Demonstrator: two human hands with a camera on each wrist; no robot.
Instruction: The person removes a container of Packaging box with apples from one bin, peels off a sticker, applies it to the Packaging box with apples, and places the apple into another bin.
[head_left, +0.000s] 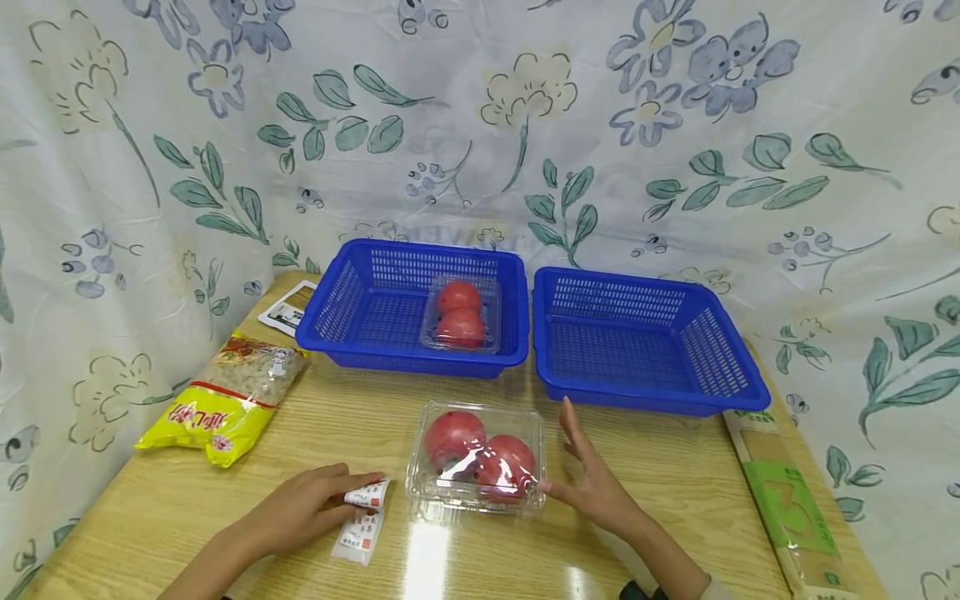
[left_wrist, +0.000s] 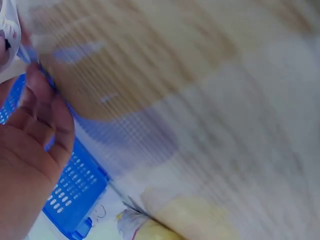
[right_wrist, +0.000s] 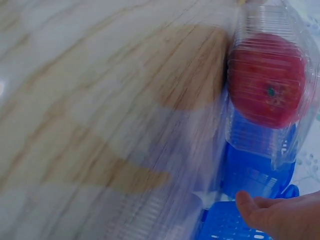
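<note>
A clear plastic clamshell box [head_left: 425, 487] with two round red fruits [head_left: 454, 439], tomato-like, sits on the table between the hands. My left hand [head_left: 303, 510], left of the box, pinches a strip of white printed sachets [head_left: 358, 533] between thumb and fingers; its lower end hangs toward the table. In the left wrist view only a bit of white sachet [left_wrist: 11, 30] shows beside the fingers [left_wrist: 42, 90]. At the box's right side is my right hand [head_left: 600, 492], fingers spread, thumb tip at the box's edge; whether it touches cannot be told.
Behind stand two blue plastic baskets: the left basket [head_left: 337, 292] contains another clear box [head_left: 491, 321] of two red fruits, the right basket [head_left: 645, 395] shows a bare bottom. A yellow food bag [head_left: 217, 408] lies left, a green-banded pack [head_left: 791, 500] right, a white card [head_left: 287, 312] behind.
</note>
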